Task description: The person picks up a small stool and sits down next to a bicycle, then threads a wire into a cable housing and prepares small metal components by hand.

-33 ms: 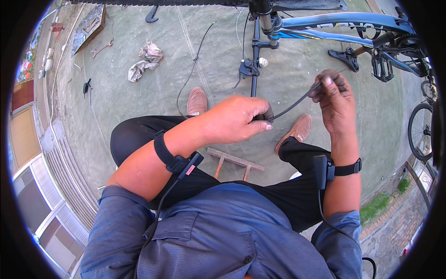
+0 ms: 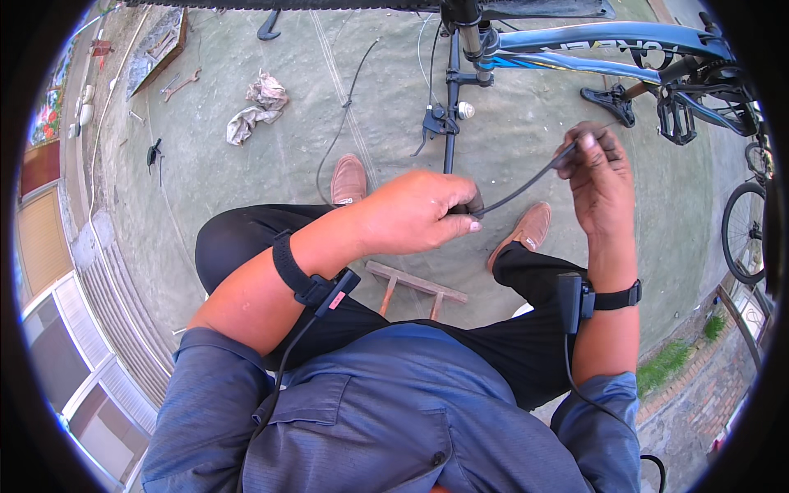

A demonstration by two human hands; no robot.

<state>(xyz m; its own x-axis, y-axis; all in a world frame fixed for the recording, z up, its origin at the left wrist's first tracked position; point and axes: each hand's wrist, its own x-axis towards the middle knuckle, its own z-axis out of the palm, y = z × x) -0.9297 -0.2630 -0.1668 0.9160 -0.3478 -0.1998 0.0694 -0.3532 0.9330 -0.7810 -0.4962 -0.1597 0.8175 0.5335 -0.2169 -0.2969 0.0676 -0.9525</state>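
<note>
A black cable housing [image 2: 526,185] spans in a shallow curve between my two hands. My left hand [image 2: 436,209], palm turned down, pinches its near end between thumb and fingers. Up and to the right, my right hand [image 2: 593,164] grips the other end with thumb against curled, blackened fingers; the tip is hidden there. A similar dark cable [image 2: 333,135] emerges from behind my left forearm and runs up over the ground cloth. Whether it joins the held piece cannot be seen. Beyond my left hand is the bicycle's black handlebar [image 2: 450,148] with a brake lever [image 2: 440,123].
A blue-grey bicycle frame [image 2: 575,62] fills the upper right, with a pedal [image 2: 676,119] hanging from it. A rag [image 2: 259,107], a wrench [image 2: 182,85] and a hammer-like tool [image 2: 268,26] lie at upper left. A low wooden stool [image 2: 415,281] stands between my legs.
My right hand has shifted very slightly to the right, with its end of the cable housing. The thin wire that stuck out past its fingers no longer shows. My left hand stays put.
</note>
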